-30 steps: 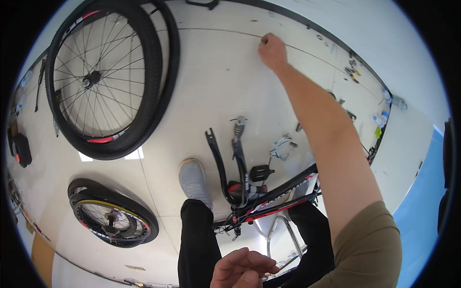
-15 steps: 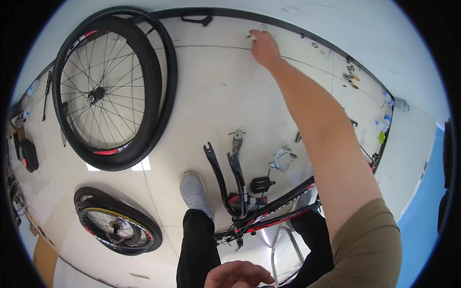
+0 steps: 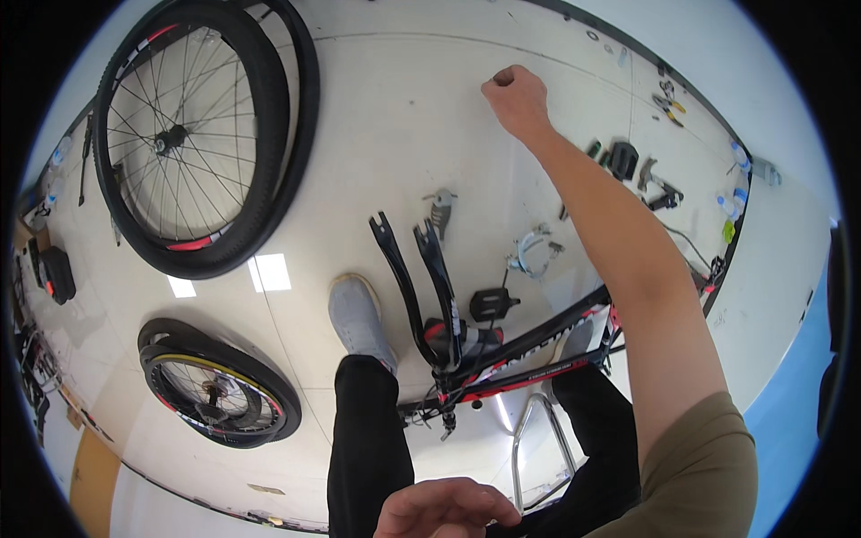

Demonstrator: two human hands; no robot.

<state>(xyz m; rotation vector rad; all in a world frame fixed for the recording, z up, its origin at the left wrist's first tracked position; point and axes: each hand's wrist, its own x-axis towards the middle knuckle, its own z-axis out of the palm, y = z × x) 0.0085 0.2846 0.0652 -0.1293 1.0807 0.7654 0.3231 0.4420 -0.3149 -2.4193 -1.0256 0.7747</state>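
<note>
My right hand (image 3: 522,99) is held out over the pale floor, its fingers curled together. Whatever they pinch, if anything, is hidden. Low in the picture, my left hand (image 3: 444,507) rests loosely bent in front of my body, with nothing seen in it. A black and red bicycle frame (image 3: 529,341) lies across my legs, its black fork (image 3: 437,278) pointing away from me. Past the fork is a grey part (image 3: 440,212) whose kind I cannot tell. A black pedal (image 3: 490,305) and a silvery metal part (image 3: 533,253) lie beside the fork.
A large spoked wheel (image 3: 269,134) with a loose tyre (image 3: 308,108) lies at the far left; a second wheel (image 3: 229,430) is nearer. Pliers (image 3: 669,109), another pedal (image 3: 622,160) and bottles (image 3: 731,204) are along the right. A metal tube stand (image 3: 549,430) is under the frame.
My right hand has drawn back from the far floor edge, its fingers now curled in. The view has shifted, so the floor things sit higher. The left hand stays low.
</note>
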